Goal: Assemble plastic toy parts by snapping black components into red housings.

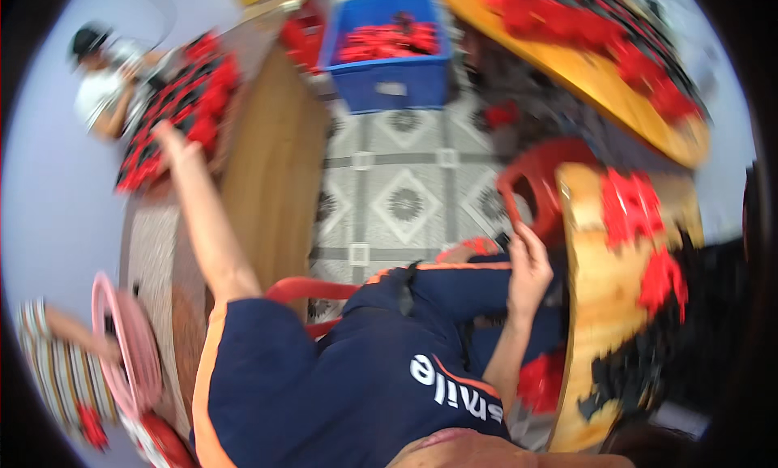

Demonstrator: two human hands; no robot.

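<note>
My left arm stretches out to the far left. My left hand (174, 144) is at a spread of red and black pieces (198, 95) on the brown table. Blur hides its fingers, and I cannot make out whether it grips any of them. On the right, my right hand (528, 269) is raised beside a red plastic stool (541, 188), fingers stretched out and nothing visible in them. Close to it is a light wooden table (587, 306) with red pieces (630, 207) and a heap of black pieces (628, 371). The pieces' exact kind is unclear.
A blue bin (389, 83) of red pieces stands on the patterned tile floor (405, 205). Another wooden table (567, 59) at far right bears more pieces. One person (105, 87) sits far left; another in stripes (61, 363) is by a pink basket (134, 346).
</note>
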